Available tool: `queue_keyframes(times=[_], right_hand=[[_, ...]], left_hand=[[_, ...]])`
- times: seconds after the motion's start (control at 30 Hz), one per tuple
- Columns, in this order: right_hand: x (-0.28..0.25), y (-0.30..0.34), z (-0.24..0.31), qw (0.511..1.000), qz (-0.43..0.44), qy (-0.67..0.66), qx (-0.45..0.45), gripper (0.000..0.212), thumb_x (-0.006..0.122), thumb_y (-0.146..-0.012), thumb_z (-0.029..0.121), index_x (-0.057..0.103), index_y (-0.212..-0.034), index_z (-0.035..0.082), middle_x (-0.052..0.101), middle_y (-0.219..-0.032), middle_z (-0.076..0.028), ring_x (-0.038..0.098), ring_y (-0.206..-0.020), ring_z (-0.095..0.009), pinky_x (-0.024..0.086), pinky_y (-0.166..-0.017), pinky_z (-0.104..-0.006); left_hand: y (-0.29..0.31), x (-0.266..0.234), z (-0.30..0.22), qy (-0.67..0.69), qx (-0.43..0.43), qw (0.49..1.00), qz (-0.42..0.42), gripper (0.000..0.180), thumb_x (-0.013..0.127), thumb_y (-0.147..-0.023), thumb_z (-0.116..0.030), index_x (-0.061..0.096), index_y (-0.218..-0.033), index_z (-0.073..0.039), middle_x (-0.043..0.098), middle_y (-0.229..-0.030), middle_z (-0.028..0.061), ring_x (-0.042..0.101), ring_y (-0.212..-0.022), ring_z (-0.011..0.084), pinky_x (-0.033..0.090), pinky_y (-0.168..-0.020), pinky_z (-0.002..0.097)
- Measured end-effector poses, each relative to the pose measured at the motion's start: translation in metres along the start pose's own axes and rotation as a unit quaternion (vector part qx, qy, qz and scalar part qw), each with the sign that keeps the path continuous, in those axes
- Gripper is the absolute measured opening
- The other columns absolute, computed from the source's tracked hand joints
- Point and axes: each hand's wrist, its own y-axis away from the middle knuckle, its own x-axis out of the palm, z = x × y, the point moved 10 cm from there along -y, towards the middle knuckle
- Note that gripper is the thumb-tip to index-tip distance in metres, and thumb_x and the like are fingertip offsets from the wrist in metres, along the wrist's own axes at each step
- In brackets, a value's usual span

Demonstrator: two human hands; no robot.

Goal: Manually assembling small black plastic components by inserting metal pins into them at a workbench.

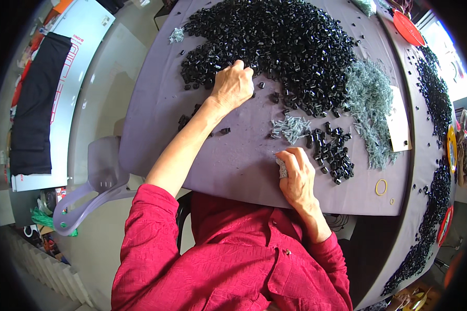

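My left hand (233,86) reaches to the near edge of a large heap of small black plastic pieces (275,44). Its fingers are curled closed, and whatever they may hold is hidden beneath them. Close to the table's front edge, my right hand (298,173) has its fingers bent around a pale grey, rough-textured thing (282,168) whose kind I cannot make out. Beyond that hand lies a small pile of silver screws (290,128). Just right of the screws is a smaller group of black pieces (331,153).
A long heap of grey screws (371,111) spreads along the right, beside a white card (399,122). Yellow rubber bands (381,187) lie at the front right. A second table with black pieces (433,202) and a red basket (409,28) adjoins. A lilac plastic chair (106,166) stands left.
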Motion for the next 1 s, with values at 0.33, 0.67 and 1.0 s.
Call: queue_keyframes(times=[0.33, 0.67, 1.0], right_hand=[[0.001, -0.001, 0.001, 1.0, -0.002, -0.002, 0.006, 0.047, 0.053, -0.051, -0.01, 0.056, -0.096, 0.005, 0.052, -0.094, -0.013, 0.054, -0.087, -0.032, 0.047, -0.072, -0.0378], [-0.002, -0.012, -0.035, 0.817, -0.111, -0.503, 0.258, 0.014, 0.052, -0.085, -0.003, 0.059, -0.097, -0.002, 0.062, -0.088, -0.004, 0.057, -0.077, -0.008, 0.047, -0.068, -0.0216], [0.003, 0.0, -0.041, 0.854, -0.127, -0.442, 0.245, 0.022, 0.048, -0.082, -0.011, 0.059, -0.098, 0.0, 0.061, -0.085, -0.001, 0.056, -0.078, -0.006, 0.045, -0.072, -0.0201]], left_hand=[[-0.006, 0.003, 0.027, -0.001, -0.104, 0.995, 0.009, 0.01, 0.052, -0.083, -0.009, 0.054, -0.082, 0.0, 0.057, -0.078, 0.0166, 0.06, -0.059, 0.0251, 0.053, -0.051, 0.0328], [0.102, 0.014, -0.092, 0.81, -0.341, 0.447, 0.164, 0.015, 0.05, -0.092, -0.01, 0.06, -0.099, -0.003, 0.061, -0.076, 0.0062, 0.056, -0.057, 0.0102, 0.047, -0.047, 0.025], [0.109, 0.001, -0.104, 0.739, -0.316, 0.583, 0.116, 0.017, 0.05, -0.089, -0.001, 0.06, -0.103, 0.002, 0.064, -0.082, 0.0109, 0.064, -0.068, 0.0164, 0.056, -0.058, 0.0285]])
